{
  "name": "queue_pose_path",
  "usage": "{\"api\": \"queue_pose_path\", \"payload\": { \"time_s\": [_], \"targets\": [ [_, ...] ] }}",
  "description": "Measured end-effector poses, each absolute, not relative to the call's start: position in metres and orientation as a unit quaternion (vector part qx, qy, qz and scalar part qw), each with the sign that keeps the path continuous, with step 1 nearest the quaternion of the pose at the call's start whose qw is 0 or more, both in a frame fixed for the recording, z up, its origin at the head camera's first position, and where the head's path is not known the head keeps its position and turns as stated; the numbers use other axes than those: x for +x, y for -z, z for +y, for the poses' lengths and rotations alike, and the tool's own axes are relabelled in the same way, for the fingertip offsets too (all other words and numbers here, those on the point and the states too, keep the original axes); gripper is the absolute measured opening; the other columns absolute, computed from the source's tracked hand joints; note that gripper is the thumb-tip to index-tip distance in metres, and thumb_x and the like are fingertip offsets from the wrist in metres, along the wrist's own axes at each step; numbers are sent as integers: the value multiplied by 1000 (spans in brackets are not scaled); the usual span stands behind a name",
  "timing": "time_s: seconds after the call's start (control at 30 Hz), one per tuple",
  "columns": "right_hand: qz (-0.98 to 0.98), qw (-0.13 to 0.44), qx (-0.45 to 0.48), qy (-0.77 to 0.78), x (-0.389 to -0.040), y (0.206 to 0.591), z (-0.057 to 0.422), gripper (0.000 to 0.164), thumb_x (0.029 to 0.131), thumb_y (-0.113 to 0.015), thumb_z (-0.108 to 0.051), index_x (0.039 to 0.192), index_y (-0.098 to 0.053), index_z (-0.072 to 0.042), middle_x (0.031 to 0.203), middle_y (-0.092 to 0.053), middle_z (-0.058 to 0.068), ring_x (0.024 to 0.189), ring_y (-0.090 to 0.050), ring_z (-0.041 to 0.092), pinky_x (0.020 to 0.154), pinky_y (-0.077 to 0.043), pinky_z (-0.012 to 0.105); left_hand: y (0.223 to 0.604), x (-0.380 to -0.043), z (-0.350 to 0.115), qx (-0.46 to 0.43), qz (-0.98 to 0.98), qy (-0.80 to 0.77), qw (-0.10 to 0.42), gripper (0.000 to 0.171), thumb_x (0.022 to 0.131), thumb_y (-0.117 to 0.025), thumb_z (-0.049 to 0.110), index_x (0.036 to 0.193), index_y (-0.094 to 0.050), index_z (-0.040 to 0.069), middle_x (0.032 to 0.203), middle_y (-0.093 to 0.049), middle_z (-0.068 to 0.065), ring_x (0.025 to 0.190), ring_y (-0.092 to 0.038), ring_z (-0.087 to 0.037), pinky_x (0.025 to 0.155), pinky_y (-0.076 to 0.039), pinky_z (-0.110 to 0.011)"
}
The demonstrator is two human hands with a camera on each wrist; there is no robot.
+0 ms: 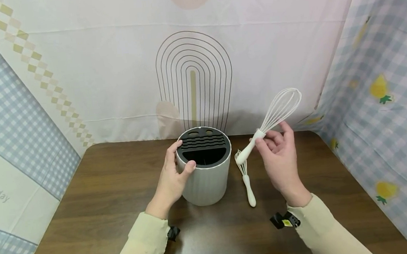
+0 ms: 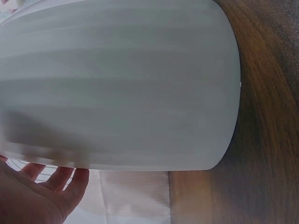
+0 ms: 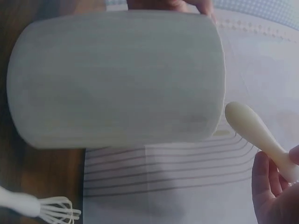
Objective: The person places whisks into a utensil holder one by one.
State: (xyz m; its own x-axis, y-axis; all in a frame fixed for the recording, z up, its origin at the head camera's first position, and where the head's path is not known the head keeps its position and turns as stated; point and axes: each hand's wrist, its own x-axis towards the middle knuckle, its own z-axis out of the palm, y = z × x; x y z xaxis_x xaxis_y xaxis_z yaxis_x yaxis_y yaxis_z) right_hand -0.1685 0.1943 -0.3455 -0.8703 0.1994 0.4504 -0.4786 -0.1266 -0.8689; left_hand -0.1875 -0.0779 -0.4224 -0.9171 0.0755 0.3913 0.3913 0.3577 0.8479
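While the left hand [image 1: 172, 182] grips the utensil holder [image 1: 208, 184], there's the right hand [image 1: 282, 158] pinching the larger balloon whisk [image 1: 259, 133], best kept handle-down and steady!

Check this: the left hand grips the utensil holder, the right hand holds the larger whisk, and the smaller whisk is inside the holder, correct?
Not quite: the smaller whisk lies on the table beside the utensil holder, as the head view shows. The rest is right.

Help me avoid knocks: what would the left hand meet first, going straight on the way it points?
The grey holder; the left hand appears to be touching its rim, leaving no clear gap.
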Motion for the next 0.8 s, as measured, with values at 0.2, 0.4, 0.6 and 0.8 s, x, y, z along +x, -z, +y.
{"api": "queue_pose_path", "payload": {
  "time_s": [0.2,0.4,0.6,0.8],
  "targets": [
    [-594,224,140,-759,-167,343,179,73,91,-61,5,147,-19,-15,118,-51,27,98,-65,29,82,-53,36,422,-187,-77,-144,-811,549,145,68,88,-61,48,147,-28,38,146,-36,-4,123,-46,-21,102,-35,-50],
    [-569,216,146,-780,-169,345,165,74,91,-60,6,147,-18,-18,117,-53,22,103,-61,39,85,-51,42,422,-187,-76,-143,-813,545,147,68,88,-61,49,147,-29,36,145,-36,-4,123,-45,-21,102,-35,-47],
    [-569,202,145,-783,-171,349,150,75,91,-59,7,147,-17,-18,119,-53,24,106,-61,32,83,-52,41,421,-186,-76,-145,-814,544,145,68,89,-60,50,147,-27,37,146,-35,-5,124,-45,-21,101,-36,-47],
    [-584,186,158,-775,-173,353,138,75,90,-60,7,147,-18,-17,121,-52,24,111,-54,44,83,-53,40,421,-186,-76,-147,-813,543,147,68,89,-59,49,147,-27,38,147,-34,-5,125,-43,-21,102,-35,-46]
  ]
}}
